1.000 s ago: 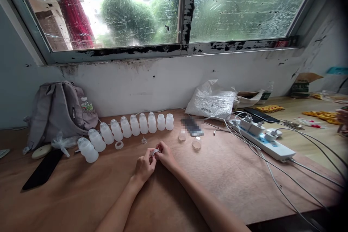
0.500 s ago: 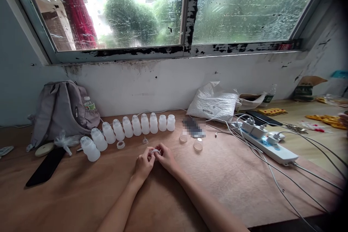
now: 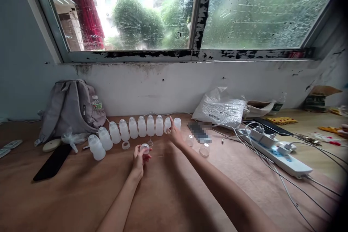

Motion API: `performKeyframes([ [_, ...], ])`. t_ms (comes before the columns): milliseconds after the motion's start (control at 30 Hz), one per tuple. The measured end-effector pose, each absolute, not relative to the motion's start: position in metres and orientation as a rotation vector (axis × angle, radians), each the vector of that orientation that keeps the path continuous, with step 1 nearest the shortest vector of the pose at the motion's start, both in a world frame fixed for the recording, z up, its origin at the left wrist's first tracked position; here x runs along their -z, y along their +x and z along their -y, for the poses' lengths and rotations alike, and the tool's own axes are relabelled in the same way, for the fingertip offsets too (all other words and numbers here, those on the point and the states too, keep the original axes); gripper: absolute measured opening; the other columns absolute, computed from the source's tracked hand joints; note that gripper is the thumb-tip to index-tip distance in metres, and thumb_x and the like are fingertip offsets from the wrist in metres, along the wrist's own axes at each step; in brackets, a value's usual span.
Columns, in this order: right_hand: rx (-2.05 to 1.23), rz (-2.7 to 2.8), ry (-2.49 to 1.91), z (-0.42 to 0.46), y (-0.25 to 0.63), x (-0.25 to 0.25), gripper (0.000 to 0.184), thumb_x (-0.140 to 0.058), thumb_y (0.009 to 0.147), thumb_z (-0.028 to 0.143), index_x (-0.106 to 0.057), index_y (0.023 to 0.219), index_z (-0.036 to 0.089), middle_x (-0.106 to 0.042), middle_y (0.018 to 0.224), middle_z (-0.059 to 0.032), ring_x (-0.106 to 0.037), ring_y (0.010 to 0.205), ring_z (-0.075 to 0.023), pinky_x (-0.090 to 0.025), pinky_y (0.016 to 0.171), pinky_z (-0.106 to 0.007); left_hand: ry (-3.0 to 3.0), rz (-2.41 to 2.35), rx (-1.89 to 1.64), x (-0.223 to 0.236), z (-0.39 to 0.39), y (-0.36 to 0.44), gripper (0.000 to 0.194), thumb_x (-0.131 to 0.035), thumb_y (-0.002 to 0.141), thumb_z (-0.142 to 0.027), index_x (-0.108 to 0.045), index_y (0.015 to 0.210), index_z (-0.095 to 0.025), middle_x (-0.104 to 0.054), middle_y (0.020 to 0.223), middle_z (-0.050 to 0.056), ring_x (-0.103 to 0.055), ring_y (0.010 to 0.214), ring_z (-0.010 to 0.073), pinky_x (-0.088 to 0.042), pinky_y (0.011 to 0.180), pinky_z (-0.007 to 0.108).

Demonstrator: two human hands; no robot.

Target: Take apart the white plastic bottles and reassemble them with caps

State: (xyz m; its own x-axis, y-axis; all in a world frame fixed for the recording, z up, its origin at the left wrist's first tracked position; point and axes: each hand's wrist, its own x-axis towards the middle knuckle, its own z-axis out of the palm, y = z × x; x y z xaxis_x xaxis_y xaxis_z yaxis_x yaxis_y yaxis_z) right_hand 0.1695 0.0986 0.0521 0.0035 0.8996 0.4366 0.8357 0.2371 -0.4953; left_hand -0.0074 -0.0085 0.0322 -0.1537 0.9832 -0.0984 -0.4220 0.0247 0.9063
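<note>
Over the middle of the table [image 3: 84, 197], a small white ring [image 3: 145, 148] sits up in the left hand [image 3: 140, 158]. Thumb and fingers closed about its edge, its round face upward; centre looks translucent, detail too small to read. Right hand [image 3: 174, 136] stretched farther out, at the right end of a row of ten frosted bottles [image 3: 141, 127]. Index finger extended, thumb parted from it; other fingers partly hidden. Cannot tell whether they touch or have hold of the second bottle from that end, which the hand partly covers.

Row curves, nearest at the left. Eight bottles have domed tops; the two at the right end are shorter, without domes. In front of the row: a loose ring [image 3: 125, 145] lying flat, and a clear teat [image 3: 150, 142] just beyond the left hand. Right of the right hand, two shallow clear cups [image 3: 204, 150], near a dark patch [image 3: 200, 132] blurred into squares.

Left side: grey backpack [image 3: 71, 110] against the wall [image 3: 130, 88], drink bottle [image 3: 97, 103] in its side pocket. Before it, a knotted plastic bag [image 3: 74, 137], a cream disc [image 3: 52, 145] and a flat black case [image 3: 51, 163].

Right side: silver pouch [image 3: 219, 108] by the wall; white power strip [image 3: 285, 161] with plugs in and cables trailing; yellow pieces [image 3: 281, 120] beyond. Above all, a wet window [image 3: 141, 21], frame paint flaking.
</note>
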Motion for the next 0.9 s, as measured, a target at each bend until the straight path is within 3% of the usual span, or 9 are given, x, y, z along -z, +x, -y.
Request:
performKeyframes([
  [133,-0.069,1.804,-1.689,-0.109,0.176,-0.061,0.038,-0.041,0.078,0.019,-0.043,0.116,0.02,-0.056,0.081,-0.007,-0.052,0.062,-0.0167,-0.035,0.053,-0.025,0.644,-0.891,-1.455,-0.031,0.006,-0.009,0.044,-0.057,0.067,-0.026,-0.042,0.107,-0.027,-0.063,0.085,0.001,-0.056,0.048,0.007,-0.038,0.043,0.016],
  [267,-0.003,1.804,-1.639,-0.09,0.18,-0.059,0.022,-0.036,0.083,0.025,-0.053,0.097,0.02,-0.05,0.094,-0.0086,-0.052,0.066,-0.0162,-0.036,0.056,-0.026,0.55,-0.863,-1.428,-0.029,0.001,-0.011,0.051,-0.057,0.066,-0.025,-0.041,0.114,-0.032,-0.061,0.092,0.0,-0.058,0.054,0.0081,-0.038,0.043,0.016],
  [400,0.09,1.806,-1.379,-0.058,0.184,-0.063,0.015,-0.042,0.081,0.027,-0.055,0.08,0.019,-0.048,0.098,-0.0089,-0.052,0.08,-0.0184,-0.04,0.067,-0.029,0.469,-0.813,-1.377,-0.034,0.002,-0.011,0.048,-0.053,0.071,-0.034,-0.04,0.117,-0.033,-0.059,0.097,0.001,-0.061,0.063,0.0115,-0.041,0.046,0.019],
  [533,-0.03,1.765,-1.243,-0.028,0.183,-0.064,0.012,-0.046,0.079,0.028,-0.051,0.084,0.019,-0.055,0.085,-0.0058,-0.054,0.079,-0.0193,-0.042,0.071,-0.031,0.431,-0.772,-1.334,-0.036,0.004,-0.01,0.046,-0.043,0.076,-0.046,-0.04,0.119,-0.03,-0.06,0.099,0.004,-0.062,0.071,0.0151,-0.045,0.05,0.022],
  [733,-0.244,1.632,-1.134,-0.003,0.165,-0.034,0.05,-0.052,0.076,0.03,-0.03,0.119,0.018,-0.051,0.109,-0.0117,-0.053,0.094,-0.0207,-0.045,0.077,-0.035,0.456,-0.793,-1.295,-0.031,0.003,-0.01,0.04,-0.046,0.077,-0.037,-0.045,0.114,-0.024,-0.062,0.096,0.007,-0.063,0.071,0.0159,-0.047,0.053,0.023],
  [833,-0.331,1.733,-1.145,0.0,0.158,-0.016,0.063,-0.056,0.072,0.03,-0.023,0.124,0.019,-0.05,0.11,-0.0112,-0.054,0.093,-0.0213,-0.046,0.076,-0.035,0.488,-0.797,-1.348,-0.029,0.003,-0.009,0.044,-0.052,0.074,-0.036,-0.042,0.116,-0.027,-0.063,0.096,0.006,-0.063,0.073,0.0167,-0.047,0.055,0.024],
  [900,-0.338,1.78,-1.168,0.0,0.156,-0.01,0.059,-0.057,0.07,0.03,-0.026,0.12,0.018,-0.053,0.104,-0.0093,-0.056,0.086,-0.0207,-0.047,0.072,-0.035,0.488,-0.829,-1.388,-0.028,0.003,-0.008,0.051,-0.059,0.071,-0.032,-0.037,0.117,-0.028,-0.063,0.095,0.005,-0.063,0.075,0.0168,-0.047,0.058,0.025],
])
